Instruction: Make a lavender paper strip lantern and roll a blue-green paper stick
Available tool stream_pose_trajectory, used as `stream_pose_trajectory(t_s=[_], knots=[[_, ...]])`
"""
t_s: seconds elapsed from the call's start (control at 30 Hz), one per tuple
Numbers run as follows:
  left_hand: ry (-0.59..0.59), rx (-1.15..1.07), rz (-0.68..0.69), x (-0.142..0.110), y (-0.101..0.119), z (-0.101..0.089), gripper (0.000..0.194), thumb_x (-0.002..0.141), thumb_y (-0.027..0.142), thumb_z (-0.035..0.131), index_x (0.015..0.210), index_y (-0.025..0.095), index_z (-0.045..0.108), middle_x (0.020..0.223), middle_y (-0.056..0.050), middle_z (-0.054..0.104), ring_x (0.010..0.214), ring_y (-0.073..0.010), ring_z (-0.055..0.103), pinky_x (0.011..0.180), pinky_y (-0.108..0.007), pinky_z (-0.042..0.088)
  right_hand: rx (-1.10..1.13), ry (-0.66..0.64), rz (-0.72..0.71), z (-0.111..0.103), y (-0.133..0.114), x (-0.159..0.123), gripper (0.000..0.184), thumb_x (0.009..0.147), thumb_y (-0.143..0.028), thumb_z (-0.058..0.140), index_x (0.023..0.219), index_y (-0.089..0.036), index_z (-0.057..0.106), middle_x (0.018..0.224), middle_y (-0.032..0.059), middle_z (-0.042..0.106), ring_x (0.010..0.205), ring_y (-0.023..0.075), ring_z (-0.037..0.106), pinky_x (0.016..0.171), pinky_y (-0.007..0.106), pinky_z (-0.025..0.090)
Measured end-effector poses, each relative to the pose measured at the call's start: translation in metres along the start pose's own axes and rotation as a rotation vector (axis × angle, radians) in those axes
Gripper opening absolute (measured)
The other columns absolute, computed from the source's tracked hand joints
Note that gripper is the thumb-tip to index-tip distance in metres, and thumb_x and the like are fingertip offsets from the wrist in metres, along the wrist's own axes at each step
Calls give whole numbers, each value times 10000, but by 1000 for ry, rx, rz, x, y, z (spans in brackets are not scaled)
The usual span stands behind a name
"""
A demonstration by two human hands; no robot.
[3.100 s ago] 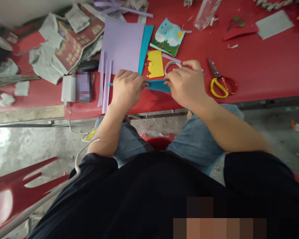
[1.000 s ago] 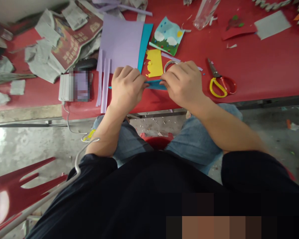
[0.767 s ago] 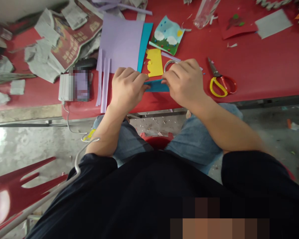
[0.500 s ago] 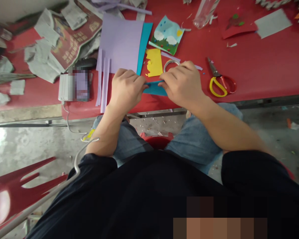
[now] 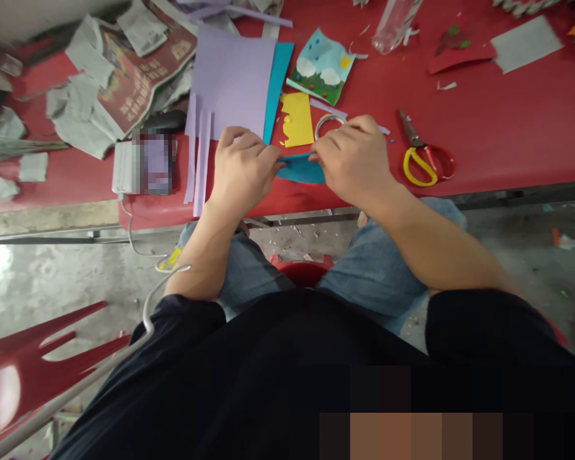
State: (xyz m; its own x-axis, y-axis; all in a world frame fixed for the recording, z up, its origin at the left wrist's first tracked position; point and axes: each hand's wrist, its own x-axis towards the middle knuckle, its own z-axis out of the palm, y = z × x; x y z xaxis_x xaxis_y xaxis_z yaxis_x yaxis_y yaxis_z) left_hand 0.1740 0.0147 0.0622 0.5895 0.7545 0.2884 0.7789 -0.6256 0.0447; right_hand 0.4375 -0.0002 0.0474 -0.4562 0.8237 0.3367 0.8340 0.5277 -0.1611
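Note:
A folded piece of blue paper [image 5: 301, 168] is stretched between my two hands near the table's front edge. My left hand [image 5: 245, 167] pinches its left end between thumb and fingers. At the other end, my right hand [image 5: 352, 160] is closed on the paper, and its fingers hide that end. Just beyond the hands lie a torn-edged yellow paper piece [image 5: 298, 120] and a silver ring [image 5: 329, 125], partly covered by my right hand. A purple sheet [image 5: 234, 80] rests on a blue sheet [image 5: 277, 86] beyond my left hand.
Scissors [image 5: 414, 144] with yellow and red handles lie to the right. Purple strips [image 5: 202, 166], a blurred phone [image 5: 158, 165] and a white power bank [image 5: 124, 167] are at left, with crumpled newspaper [image 5: 138, 83] behind. A painted picture [image 5: 322, 67] and a clear plastic bottle [image 5: 393, 29] lie farther back.
My right hand has shifted slightly right along the blue paper, and its fingers have changed position a little. The left hand stays nearly still.

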Motion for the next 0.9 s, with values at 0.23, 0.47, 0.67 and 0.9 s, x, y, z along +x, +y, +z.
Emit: stream_pose_trajectory(t_s=[0.23, 0.47, 0.67, 0.9], knots=[[-74, -35, -57, 4, 4, -3, 340, 1144, 461, 475, 1143, 261, 750, 1048, -105, 800, 1137, -299, 626, 1133, -568, 427, -34, -20, 7, -3, -3, -1, 528, 1198, -435, 188, 1203, -243, 680, 1105, 114, 767, 981, 287, 645, 898, 491, 421], [-123, -6, -71, 4, 7, -6, 263, 1104, 481, 560, 1172, 288, 725, 1203, -97, 752, 1070, -293, 597, 892, -520, 454, 98, -8, 76, 3, 0, 0, 525, 1185, -523, 227, 1152, -259, 680, 1086, 114, 751, 988, 283, 585, 849, 462, 401], [-59, -111, -102, 1, 5, -7, 334, 1125, 498, 430, 1207, 351, 719, 1122, -86, 737, 1087, -310, 594, 959, -556, 445, -3, 26, 61, 2, -2, -3, 525, 1201, -444, 221, 1146, -238, 701, 1112, 124, 751, 1023, 292, 645, 790, 438, 431], [-33, -111, -93, 1, 1, -4, 336, 1129, 472, 404, 1224, 387, 715, 1062, -65, 752, 1047, -288, 587, 954, -543, 451, 32, 9, 63, -3, -3, -4, 525, 1190, -519, 264, 1203, -244, 712, 1145, 131, 745, 1050, 317, 662, 813, 456, 441]])
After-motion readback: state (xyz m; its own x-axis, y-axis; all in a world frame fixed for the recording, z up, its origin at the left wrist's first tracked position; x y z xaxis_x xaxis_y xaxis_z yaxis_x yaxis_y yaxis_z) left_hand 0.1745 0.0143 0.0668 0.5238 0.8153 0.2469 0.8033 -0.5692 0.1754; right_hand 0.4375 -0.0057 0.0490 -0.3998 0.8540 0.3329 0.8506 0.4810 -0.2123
